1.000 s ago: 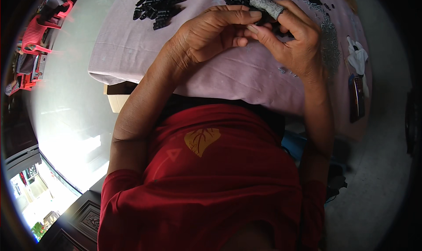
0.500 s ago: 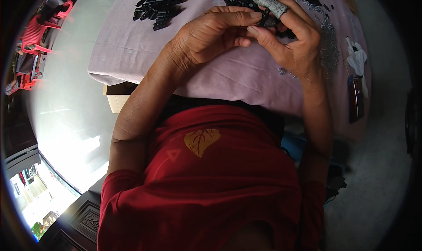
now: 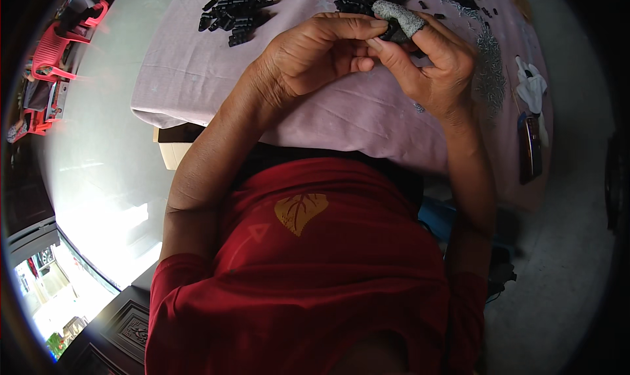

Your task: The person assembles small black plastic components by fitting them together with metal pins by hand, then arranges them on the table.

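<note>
box (image 3: 174, 156), dark inside; piece (image 3: 393, 32) in grip (image 3: 438, 66)

Over the pink-covered table (image 3: 190, 80), in from its near edge, the left hand (image 3: 315, 53) and right hand (image 3: 433, 70) meet, fingertips at a partly hidden black part (image 3: 394, 31). A grey cover (image 3: 400, 17) wraps 1 right finger. Of 2 black piles, 1 (image 3: 235, 13) lies toward the left edge. Silvery pieces (image 3: 489, 66) spread toward the right edge, where a white cloth (image 3: 533, 91) and dark phone (image 3: 529, 148) lie.
</note>
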A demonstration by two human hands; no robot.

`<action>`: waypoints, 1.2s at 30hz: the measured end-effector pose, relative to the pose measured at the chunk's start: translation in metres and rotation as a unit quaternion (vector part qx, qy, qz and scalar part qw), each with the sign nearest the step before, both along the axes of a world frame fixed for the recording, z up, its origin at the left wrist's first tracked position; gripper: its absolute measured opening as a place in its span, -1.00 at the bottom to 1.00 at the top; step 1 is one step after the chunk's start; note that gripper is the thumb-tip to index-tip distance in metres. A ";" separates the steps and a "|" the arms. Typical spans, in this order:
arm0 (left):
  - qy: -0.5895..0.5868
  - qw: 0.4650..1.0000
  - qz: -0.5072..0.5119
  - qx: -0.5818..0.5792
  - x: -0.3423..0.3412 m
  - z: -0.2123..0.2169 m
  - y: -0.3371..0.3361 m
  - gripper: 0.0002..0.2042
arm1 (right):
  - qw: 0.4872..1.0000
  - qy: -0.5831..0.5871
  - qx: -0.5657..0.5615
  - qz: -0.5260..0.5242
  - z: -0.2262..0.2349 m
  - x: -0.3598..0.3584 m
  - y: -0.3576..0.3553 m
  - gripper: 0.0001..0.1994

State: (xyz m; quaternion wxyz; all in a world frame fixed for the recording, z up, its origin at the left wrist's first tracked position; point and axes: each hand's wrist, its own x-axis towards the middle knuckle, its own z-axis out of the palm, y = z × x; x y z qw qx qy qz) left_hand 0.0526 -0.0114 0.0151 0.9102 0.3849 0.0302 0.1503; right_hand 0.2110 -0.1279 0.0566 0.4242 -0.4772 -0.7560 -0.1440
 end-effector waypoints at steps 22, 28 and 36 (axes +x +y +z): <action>0.001 1.000 0.009 -0.015 0.000 0.000 0.000 -0.80 | 0.998 -0.053 0.032 -0.003 0.000 0.004 -0.001 -0.74; 0.013 1.000 0.005 -0.025 -0.001 0.001 0.000 -0.82 | 0.998 -0.056 0.032 -0.005 0.000 0.002 -0.001 -0.79; -0.020 1.000 0.010 -0.014 -0.001 0.000 0.000 -0.80 | 0.999 -0.029 0.025 -0.022 -0.002 0.000 -0.001 -0.75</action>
